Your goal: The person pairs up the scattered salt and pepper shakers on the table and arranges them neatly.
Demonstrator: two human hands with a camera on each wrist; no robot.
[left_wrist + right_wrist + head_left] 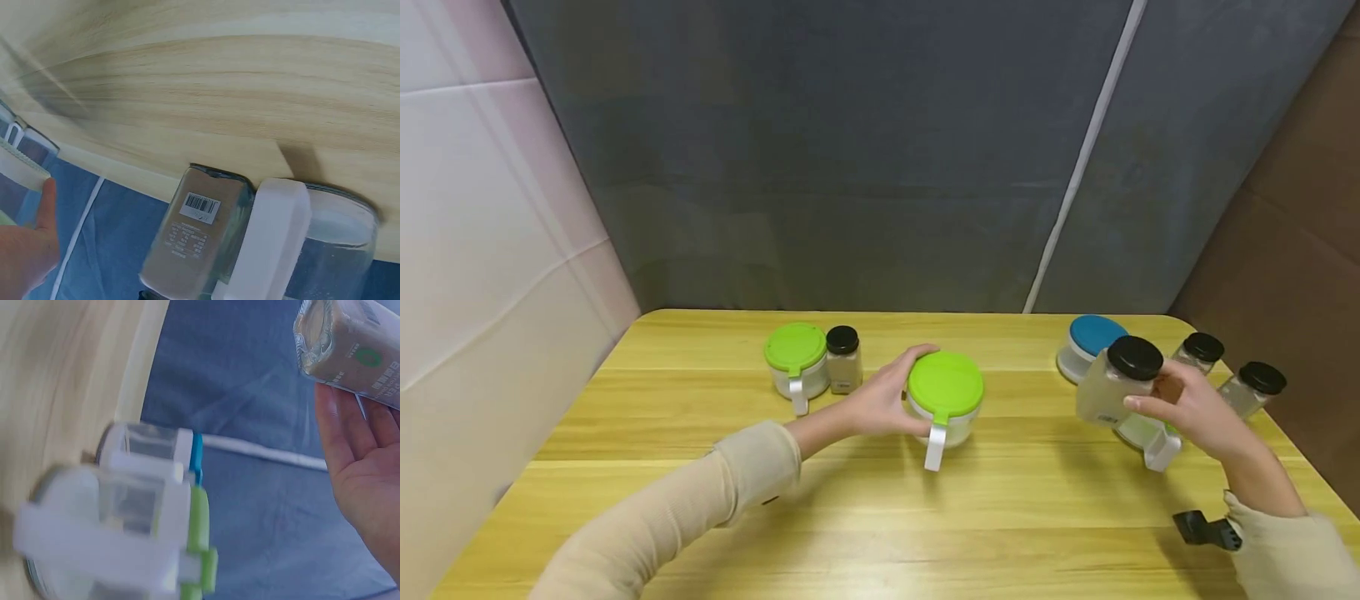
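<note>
Near the table's middle, my left hand (880, 404) grips the side of a round seasoning jar (946, 392) with a green lid and white handle. Only part of that hand (28, 256) shows in the left wrist view. My right hand (1198, 408) holds a square clear jar (1116, 387) with a black lid, slightly tilted and raised over the right side. Brownish contents and printed text show on this square jar (356, 350) in the right wrist view. Behind and below it, another green-lidded jar (1159, 442) with a white handle is partly hidden.
On the left stand a green-lidded round jar (797, 358) and a black-lidded square jar (844, 362). A blue-lidded jar (1093, 337) and two black-lidded jars (1258, 383) stand at the right. A black object (1206, 531) shows by the right sleeve. Dark cloth (850, 167) hangs behind the table.
</note>
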